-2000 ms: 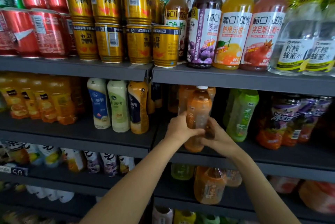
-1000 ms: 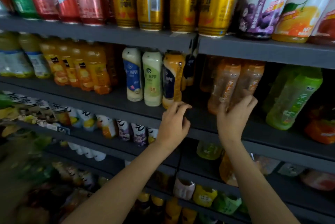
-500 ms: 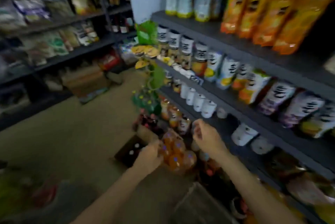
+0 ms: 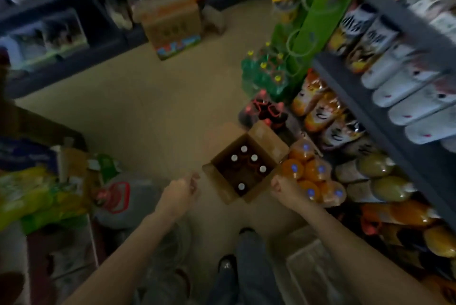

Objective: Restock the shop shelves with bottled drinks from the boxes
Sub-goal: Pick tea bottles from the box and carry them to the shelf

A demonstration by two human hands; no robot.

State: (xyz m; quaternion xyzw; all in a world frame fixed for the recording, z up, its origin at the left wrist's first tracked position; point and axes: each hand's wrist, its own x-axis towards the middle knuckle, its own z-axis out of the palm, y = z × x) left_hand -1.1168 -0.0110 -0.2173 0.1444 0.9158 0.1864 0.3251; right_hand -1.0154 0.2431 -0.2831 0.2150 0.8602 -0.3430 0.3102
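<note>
Now the view has swung off the shelves, down to an open cardboard box [image 4: 243,169] of white-capped bottles [image 4: 254,157] on the floor; the orange bottle is gone from the hands. Left hand [image 4: 181,191] and right hand [image 4: 283,187] hover beside the box, fingers loosely curled, holding nothing.

text: none legible | labels on shelf goods and boxes: blurred
</note>
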